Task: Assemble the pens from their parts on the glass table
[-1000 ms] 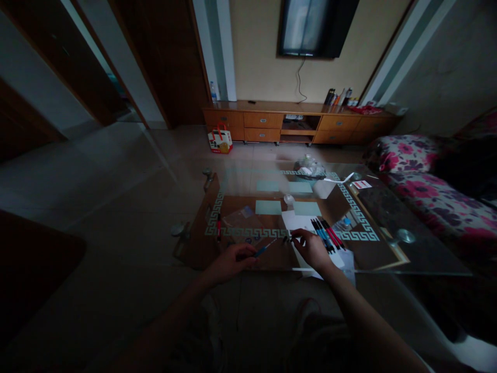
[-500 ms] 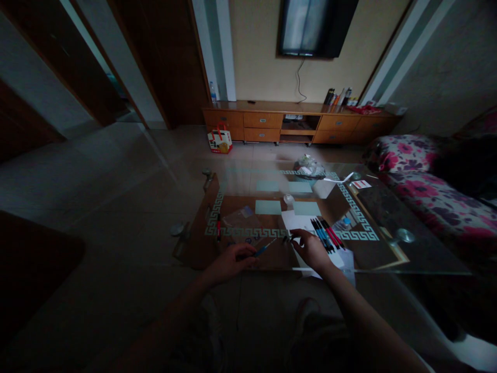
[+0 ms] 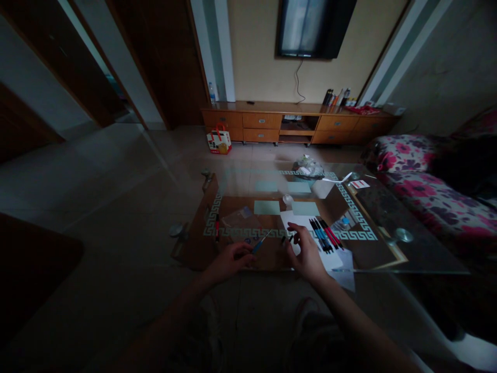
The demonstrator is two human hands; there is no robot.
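Observation:
My left hand (image 3: pixel 232 260) is closed around the blue barrel of a pen (image 3: pixel 257 246), above the near edge of the glass table (image 3: pixel 240 173). A thin, pale tip points up and right from the pen. My right hand (image 3: pixel 306 256) hovers over the white paper's left side, thumb and fingers apart. Small black parts (image 3: pixel 284 240) lie close to its fingertips; they are too small to make out well. To the right of that hand, several blue pens (image 3: pixel 319 235) and red pens (image 3: pixel 331 234) lie side by side on the white paper (image 3: pixel 288 217).
A clear plastic bag (image 3: pixel 240 220) and a red and black pen (image 3: pixel 217 228) lie on the table's left part. A crumpled plastic bag (image 3: pixel 308 166) sits at its far edge, and a red and white card (image 3: pixel 360 184) lies farther right. A floral sofa (image 3: pixel 423 194) flanks the table.
My right hand's fingers have spread apart from a pinch by the small black parts, and the hand has shifted slightly left. My left hand still holds the pen, its tip now tilted more upward.

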